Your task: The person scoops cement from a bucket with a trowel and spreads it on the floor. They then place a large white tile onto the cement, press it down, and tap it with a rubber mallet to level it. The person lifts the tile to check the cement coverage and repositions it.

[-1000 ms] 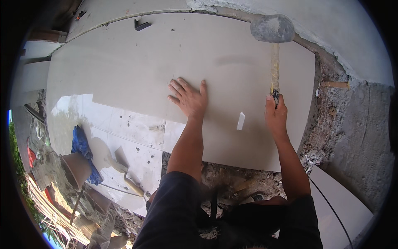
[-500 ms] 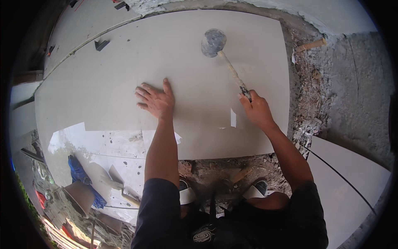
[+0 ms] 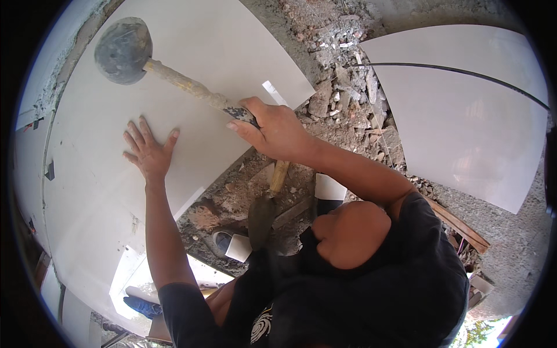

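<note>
My left hand (image 3: 149, 152) lies with spread fingers on a large pale tile slab (image 3: 226, 40). My right hand (image 3: 279, 130) is wrapped round the dark end of the handle of a rubber mallet (image 3: 188, 86). The mallet's round grey head looks lifted above the slab, pointing to the far left; its handle is smeared with dried mortar. A white strip (image 3: 274, 93) is on the slab close to my right knuckles. Below my right hand, a trowel (image 3: 262, 217) with a wooden handle rests on the rubble by my feet.
Broken rubble (image 3: 348, 104) fills the gap along the slab's right side. Another pale slab (image 3: 458, 122), crossed by a thin black cable (image 3: 447, 68), lies to the right. A wooden strip (image 3: 458, 223) is at lower right, and a blue cloth (image 3: 142, 306) at lower left.
The view has swung to the right, bringing the second slab and trowel into sight. The mallet appears larger and higher, still in my right hand. My left hand stays flat on the slab.
</note>
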A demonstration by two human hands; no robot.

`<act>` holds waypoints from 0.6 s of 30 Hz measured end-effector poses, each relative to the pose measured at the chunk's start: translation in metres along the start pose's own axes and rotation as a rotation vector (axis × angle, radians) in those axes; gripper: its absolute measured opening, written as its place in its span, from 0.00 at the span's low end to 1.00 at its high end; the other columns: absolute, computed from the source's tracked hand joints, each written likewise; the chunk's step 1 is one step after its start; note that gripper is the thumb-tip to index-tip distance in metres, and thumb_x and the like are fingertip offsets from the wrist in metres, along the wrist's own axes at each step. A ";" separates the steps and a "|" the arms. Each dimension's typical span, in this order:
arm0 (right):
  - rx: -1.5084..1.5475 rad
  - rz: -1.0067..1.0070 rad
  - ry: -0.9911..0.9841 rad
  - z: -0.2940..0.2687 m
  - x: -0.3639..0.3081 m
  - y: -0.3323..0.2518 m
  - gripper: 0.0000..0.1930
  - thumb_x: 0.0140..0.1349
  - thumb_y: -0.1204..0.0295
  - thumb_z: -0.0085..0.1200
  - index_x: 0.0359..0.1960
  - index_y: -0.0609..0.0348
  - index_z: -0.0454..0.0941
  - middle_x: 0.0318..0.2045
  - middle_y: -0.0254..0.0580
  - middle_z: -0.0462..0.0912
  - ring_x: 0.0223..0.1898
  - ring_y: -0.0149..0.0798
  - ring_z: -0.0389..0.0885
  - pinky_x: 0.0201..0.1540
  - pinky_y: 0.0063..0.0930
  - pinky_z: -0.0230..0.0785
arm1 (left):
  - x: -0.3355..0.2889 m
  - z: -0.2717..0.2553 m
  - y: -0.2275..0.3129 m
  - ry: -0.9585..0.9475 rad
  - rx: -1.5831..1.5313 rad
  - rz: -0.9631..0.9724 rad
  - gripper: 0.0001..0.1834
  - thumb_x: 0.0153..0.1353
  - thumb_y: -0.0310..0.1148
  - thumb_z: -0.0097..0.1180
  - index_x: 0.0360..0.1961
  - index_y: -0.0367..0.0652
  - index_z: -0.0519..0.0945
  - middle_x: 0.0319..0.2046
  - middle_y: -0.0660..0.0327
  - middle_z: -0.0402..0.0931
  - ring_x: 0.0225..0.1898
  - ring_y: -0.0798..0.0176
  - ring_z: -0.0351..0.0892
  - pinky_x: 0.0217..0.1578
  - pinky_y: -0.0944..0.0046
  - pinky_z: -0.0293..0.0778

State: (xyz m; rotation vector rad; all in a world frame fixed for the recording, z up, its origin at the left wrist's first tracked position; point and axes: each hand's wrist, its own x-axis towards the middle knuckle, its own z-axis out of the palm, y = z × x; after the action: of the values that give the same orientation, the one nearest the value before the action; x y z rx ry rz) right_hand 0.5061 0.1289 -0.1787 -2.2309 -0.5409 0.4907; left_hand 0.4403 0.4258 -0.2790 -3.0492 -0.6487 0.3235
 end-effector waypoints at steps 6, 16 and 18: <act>-0.149 0.077 -0.024 -0.002 0.033 0.001 0.24 0.66 0.52 0.48 0.45 0.66 0.69 0.17 0.51 0.77 0.24 0.54 0.80 0.29 0.43 0.72 | 0.006 -0.001 -0.004 -0.045 -0.007 -0.024 0.57 0.51 0.76 0.45 0.72 0.51 0.44 0.72 0.50 0.37 0.73 0.43 0.31 0.63 0.25 0.35; -0.208 0.087 0.063 -0.002 0.032 0.013 0.25 0.66 0.50 0.47 0.38 0.66 0.69 0.15 0.51 0.76 0.22 0.54 0.79 0.26 0.45 0.71 | 0.010 -0.004 -0.004 -0.109 -0.018 -0.044 0.56 0.52 0.74 0.46 0.73 0.54 0.41 0.73 0.51 0.34 0.73 0.44 0.28 0.61 0.22 0.36; -0.091 0.044 0.015 -0.004 0.031 0.012 0.23 0.65 0.51 0.48 0.36 0.65 0.70 0.17 0.51 0.78 0.23 0.55 0.80 0.29 0.46 0.72 | 0.014 -0.007 -0.003 -0.107 -0.057 -0.054 0.57 0.52 0.75 0.46 0.73 0.54 0.40 0.73 0.52 0.32 0.73 0.44 0.28 0.61 0.22 0.37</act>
State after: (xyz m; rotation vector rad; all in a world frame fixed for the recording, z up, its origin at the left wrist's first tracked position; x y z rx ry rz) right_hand 0.5368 0.1349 -0.1909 -2.3352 -0.5164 0.4804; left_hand 0.4526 0.4343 -0.2751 -3.0791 -0.7561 0.4784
